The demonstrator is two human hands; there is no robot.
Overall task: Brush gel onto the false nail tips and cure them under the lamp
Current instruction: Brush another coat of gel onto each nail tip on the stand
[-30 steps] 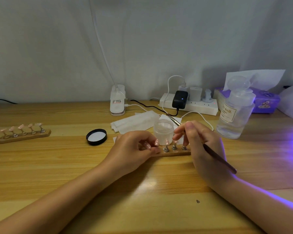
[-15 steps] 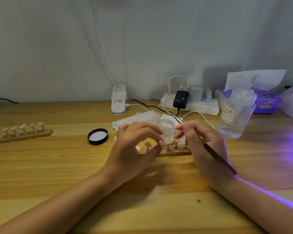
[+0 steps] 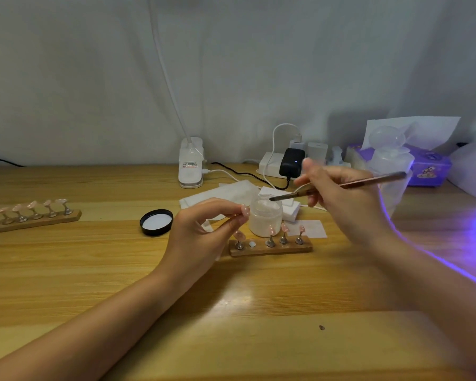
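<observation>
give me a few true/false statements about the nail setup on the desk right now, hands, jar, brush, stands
1. The right hand holds the brush with its tip over the open jar. True.
2. The black lid is screwed onto the jar. False: it lies on the table to the left of the jar, inner side up.
3. The near stand has a nail tip on all five posts. False: the second spot from the left is bare; four posts stand.
4. The left hand pinches a nail tip above that stand. True.
5. The far stand at the left carries five tips. True.
6. The tissue box sits at the left edge. False: it is at the far right.
</observation>
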